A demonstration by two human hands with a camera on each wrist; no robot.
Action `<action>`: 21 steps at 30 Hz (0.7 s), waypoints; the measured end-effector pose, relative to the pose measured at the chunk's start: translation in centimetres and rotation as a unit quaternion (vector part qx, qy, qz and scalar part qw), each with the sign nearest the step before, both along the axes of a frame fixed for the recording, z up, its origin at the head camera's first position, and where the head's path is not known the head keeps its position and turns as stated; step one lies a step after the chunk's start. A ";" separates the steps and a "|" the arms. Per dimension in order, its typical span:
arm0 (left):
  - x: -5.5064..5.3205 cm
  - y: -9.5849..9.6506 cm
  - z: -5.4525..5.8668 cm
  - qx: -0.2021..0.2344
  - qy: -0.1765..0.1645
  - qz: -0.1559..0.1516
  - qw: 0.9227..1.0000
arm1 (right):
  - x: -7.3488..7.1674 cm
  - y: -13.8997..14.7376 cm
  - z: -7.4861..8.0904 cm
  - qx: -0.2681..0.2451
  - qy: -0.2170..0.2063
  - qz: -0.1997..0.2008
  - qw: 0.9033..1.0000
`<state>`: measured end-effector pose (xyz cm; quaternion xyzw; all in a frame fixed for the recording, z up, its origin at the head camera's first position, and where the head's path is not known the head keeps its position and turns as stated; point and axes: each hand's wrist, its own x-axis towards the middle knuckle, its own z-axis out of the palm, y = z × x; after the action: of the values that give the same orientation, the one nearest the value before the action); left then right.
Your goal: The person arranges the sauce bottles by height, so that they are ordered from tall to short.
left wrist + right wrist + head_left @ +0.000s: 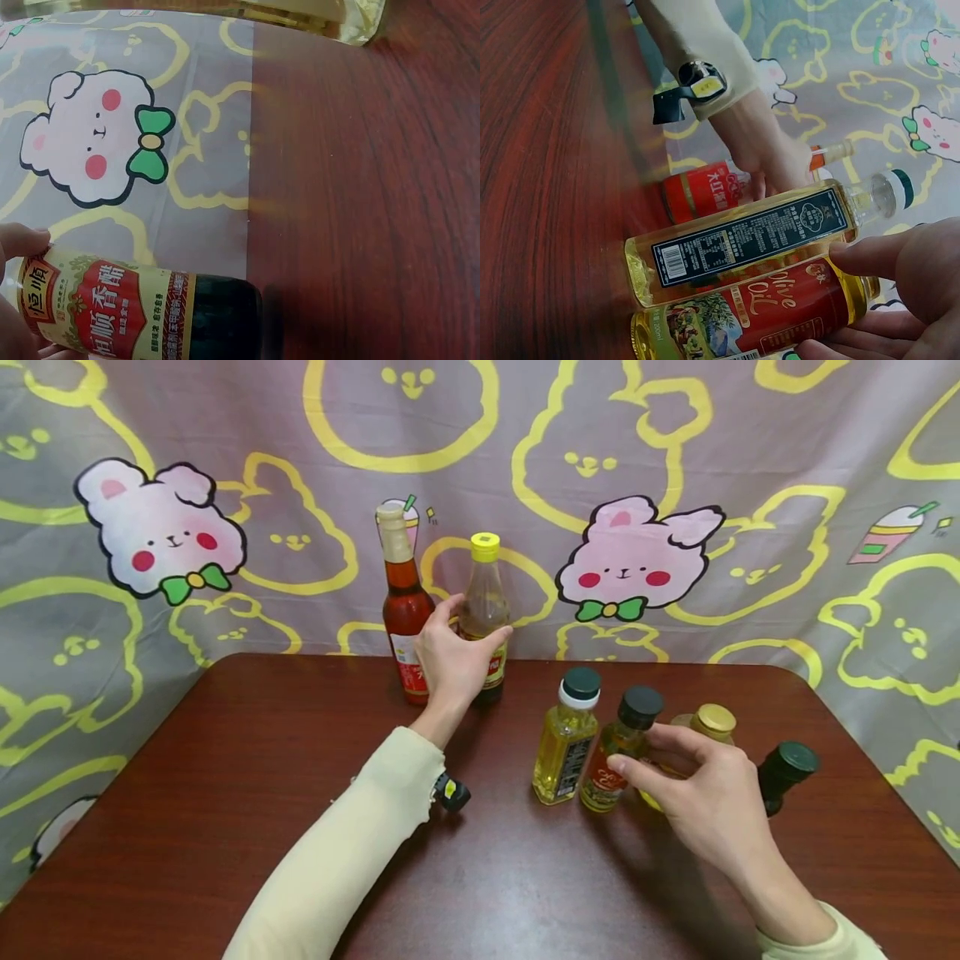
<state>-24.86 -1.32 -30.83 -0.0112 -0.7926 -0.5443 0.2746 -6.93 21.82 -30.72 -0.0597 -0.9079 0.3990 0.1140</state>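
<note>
At the back of the table my left hand (pixel 456 662) grips a vinegar bottle (pixel 485 583) with a yellow cap, thumb on its right side. Its cream and red label (pixel 105 304) and dark base show in the left wrist view. Just left of it stands a tall bottle of red liquid (pixel 405 602) with a pale wrapped neck. My right hand (pixel 712 793) holds a small olive oil bottle (pixel 606 772) by its sides, below the black cap. Its red "Olive Oil" label (pixel 787 304) faces the right wrist camera. Close beside it stands a square oil bottle (pixel 564 747) with a dark green cap.
Behind my right hand is a gold-capped bottle (pixel 715 720), partly hidden. A dark green-capped bottle (pixel 783 772) stands right of that hand. The brown table (pixel 247 760) ends at the back against a patterned curtain (pixel 285 510).
</note>
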 end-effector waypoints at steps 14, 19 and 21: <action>-0.5 1.1 -0.8 0.012 -0.010 0.022 1.000 | 0.0 -0.1 0.0 -0.001 0.003 -0.001 1.000; -0.5 1.3 -0.8 0.016 -0.020 0.023 0.999 | 0.0 0.0 0.0 0.006 0.004 -0.002 1.000; -0.5 1.3 -0.8 0.014 -0.022 0.024 0.999 | 0.0 0.0 0.0 0.005 0.003 -0.001 1.000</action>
<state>-25.33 -0.01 -31.67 0.0242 -0.7907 -0.5488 0.2702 -6.94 21.77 -30.71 -0.0584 -0.9095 0.3944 0.1176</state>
